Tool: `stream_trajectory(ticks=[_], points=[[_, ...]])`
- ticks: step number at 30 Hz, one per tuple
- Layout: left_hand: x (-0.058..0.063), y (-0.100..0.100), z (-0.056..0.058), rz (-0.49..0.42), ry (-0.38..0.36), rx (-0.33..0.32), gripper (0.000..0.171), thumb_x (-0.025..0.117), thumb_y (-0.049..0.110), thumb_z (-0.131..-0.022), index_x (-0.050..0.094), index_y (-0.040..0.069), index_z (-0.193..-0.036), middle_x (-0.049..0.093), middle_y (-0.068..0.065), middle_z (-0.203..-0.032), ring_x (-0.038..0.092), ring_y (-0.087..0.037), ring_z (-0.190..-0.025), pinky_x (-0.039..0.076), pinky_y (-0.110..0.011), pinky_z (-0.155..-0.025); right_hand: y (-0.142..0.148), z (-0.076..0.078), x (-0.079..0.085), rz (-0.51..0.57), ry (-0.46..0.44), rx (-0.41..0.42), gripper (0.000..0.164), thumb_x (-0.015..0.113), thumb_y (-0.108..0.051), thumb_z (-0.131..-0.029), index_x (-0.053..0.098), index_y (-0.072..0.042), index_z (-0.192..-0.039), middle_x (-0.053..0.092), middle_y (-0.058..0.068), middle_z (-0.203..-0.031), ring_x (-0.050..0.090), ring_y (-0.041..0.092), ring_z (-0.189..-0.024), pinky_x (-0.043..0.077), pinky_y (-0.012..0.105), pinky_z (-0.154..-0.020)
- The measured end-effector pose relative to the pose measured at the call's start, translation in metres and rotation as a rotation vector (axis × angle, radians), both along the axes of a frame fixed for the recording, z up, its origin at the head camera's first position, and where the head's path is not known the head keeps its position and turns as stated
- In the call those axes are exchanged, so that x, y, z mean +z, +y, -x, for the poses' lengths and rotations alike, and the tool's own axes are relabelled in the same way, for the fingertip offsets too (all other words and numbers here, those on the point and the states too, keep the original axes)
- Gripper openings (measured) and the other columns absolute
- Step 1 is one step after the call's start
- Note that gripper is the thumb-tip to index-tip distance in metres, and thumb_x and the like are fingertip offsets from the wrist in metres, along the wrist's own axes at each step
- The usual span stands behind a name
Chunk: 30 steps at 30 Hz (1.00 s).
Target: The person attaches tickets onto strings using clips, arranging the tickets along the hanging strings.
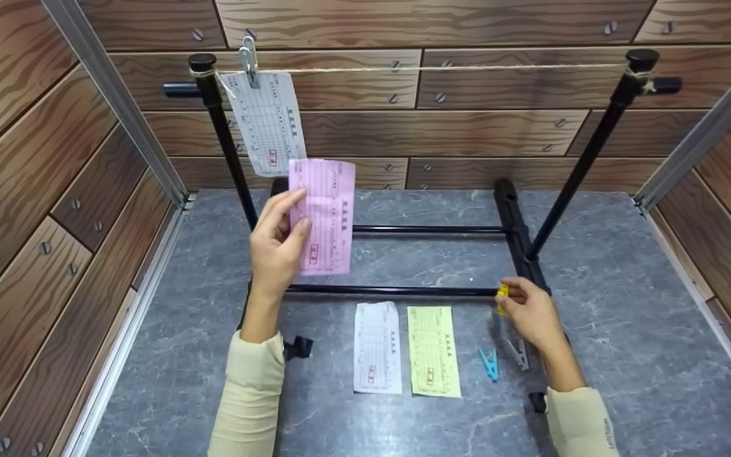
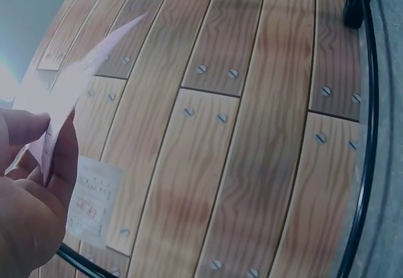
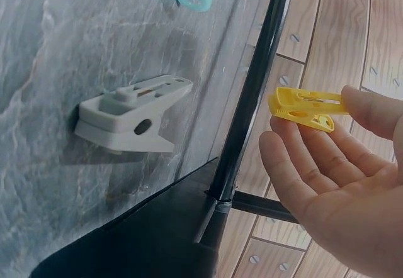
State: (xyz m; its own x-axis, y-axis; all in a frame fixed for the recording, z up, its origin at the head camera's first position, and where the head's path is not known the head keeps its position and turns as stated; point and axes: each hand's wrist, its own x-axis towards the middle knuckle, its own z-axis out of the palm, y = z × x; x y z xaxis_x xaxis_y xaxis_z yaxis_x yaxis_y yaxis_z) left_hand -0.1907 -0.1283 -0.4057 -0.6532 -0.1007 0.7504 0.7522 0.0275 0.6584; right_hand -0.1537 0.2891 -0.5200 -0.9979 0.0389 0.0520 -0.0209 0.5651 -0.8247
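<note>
My left hand (image 1: 276,244) pinches a pink printed slip (image 1: 327,216) by its left edge, between thumb and fingers. In the left wrist view the pink slip (image 2: 82,77) is seen nearly edge-on. Behind it, a white slip (image 1: 270,124) hangs from a string (image 1: 441,68) under a grey clothespin (image 1: 249,63). My right hand (image 1: 535,314) holds a yellow clothespin (image 1: 502,299) between thumb and fingers; the right wrist view shows the yellow clothespin (image 3: 305,107) clearly. Below that hand, a grey clothespin (image 1: 519,354) and a blue clothespin (image 1: 488,364) lie on the table.
A white slip (image 1: 377,348) and a yellow-green slip (image 1: 434,351) lie flat on the grey marbled table (image 1: 213,393). The string runs between two black posts, the left post (image 1: 223,133) and the right post (image 1: 584,158). Wood-patterned walls (image 1: 492,133) enclose the space.
</note>
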Motion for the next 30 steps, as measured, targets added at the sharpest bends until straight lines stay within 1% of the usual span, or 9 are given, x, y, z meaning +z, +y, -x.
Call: stream_trajectory(ticks=[5,10,14,18,24,28,30], points=[[0.01,0.001,0.008,-0.035,-0.001,-0.044,0.037,0.056,-0.021,-0.088,0.061,-0.014,-0.124,0.055,-0.019,-0.123,0.063,-0.024,-0.091,0.057,-0.029,-0.071,-0.001,0.001,0.001,-0.015,0.017,0.006,0.036,0.065,-0.006,-0.098,0.06,0.008,-0.13,0.066,0.024,-0.114,0.065,0.037,-0.102,0.054,0.022,-0.073],[0.022,0.004,0.017,-0.034,0.003,-0.047,0.035,0.056,-0.02,-0.088,0.062,-0.013,-0.122,0.054,-0.016,-0.12,0.063,-0.025,-0.09,0.058,-0.031,-0.072,-0.001,0.002,0.002,-0.039,0.026,0.005,0.036,0.066,-0.007,-0.097,0.06,0.007,-0.13,0.066,0.024,-0.114,0.065,0.037,-0.103,0.055,0.028,-0.075],[0.032,0.007,0.029,-0.034,0.021,-0.043,0.034,0.056,-0.021,-0.086,0.064,-0.014,-0.118,0.056,-0.015,-0.117,0.062,-0.024,-0.087,0.057,-0.03,-0.069,-0.003,0.001,0.004,-0.047,0.023,0.005,0.036,0.065,-0.007,-0.098,0.06,0.007,-0.131,0.066,0.024,-0.115,0.065,0.037,-0.104,0.055,0.032,-0.077],[0.042,0.009,0.04,-0.037,0.032,-0.057,0.034,0.056,-0.021,-0.085,0.064,-0.014,-0.117,0.057,-0.015,-0.114,0.061,-0.023,-0.084,0.055,-0.028,-0.066,-0.004,0.002,0.006,-0.047,0.042,0.014,0.036,0.066,-0.006,-0.097,0.061,0.007,-0.13,0.066,0.024,-0.114,0.065,0.037,-0.103,0.055,0.035,-0.08],[0.056,0.014,0.052,-0.053,0.029,-0.094,0.033,0.055,-0.021,-0.086,0.063,-0.016,-0.118,0.058,-0.015,-0.112,0.061,-0.024,-0.088,0.055,-0.029,-0.07,-0.006,0.002,0.013,-0.049,0.055,0.025,0.035,0.065,-0.007,-0.098,0.06,0.006,-0.13,0.065,0.024,-0.116,0.064,0.038,-0.106,0.054,0.046,-0.086],[0.066,0.019,0.058,-0.066,0.029,-0.108,0.033,0.055,-0.022,-0.086,0.063,-0.016,-0.118,0.058,-0.014,-0.111,0.062,-0.024,-0.088,0.056,-0.03,-0.071,-0.007,0.002,0.016,-0.053,0.06,0.02,0.035,0.065,-0.005,-0.097,0.06,0.007,-0.13,0.065,0.025,-0.116,0.063,0.038,-0.106,0.054,0.04,-0.085],[0.071,0.022,0.062,-0.074,0.031,-0.113,0.033,0.055,-0.022,-0.086,0.063,-0.017,-0.118,0.059,-0.016,-0.111,0.062,-0.024,-0.089,0.056,-0.031,-0.072,-0.008,0.003,0.017,-0.054,0.061,0.02,0.035,0.065,-0.004,-0.097,0.061,0.008,-0.129,0.066,0.025,-0.115,0.064,0.038,-0.106,0.054,0.033,-0.083]])
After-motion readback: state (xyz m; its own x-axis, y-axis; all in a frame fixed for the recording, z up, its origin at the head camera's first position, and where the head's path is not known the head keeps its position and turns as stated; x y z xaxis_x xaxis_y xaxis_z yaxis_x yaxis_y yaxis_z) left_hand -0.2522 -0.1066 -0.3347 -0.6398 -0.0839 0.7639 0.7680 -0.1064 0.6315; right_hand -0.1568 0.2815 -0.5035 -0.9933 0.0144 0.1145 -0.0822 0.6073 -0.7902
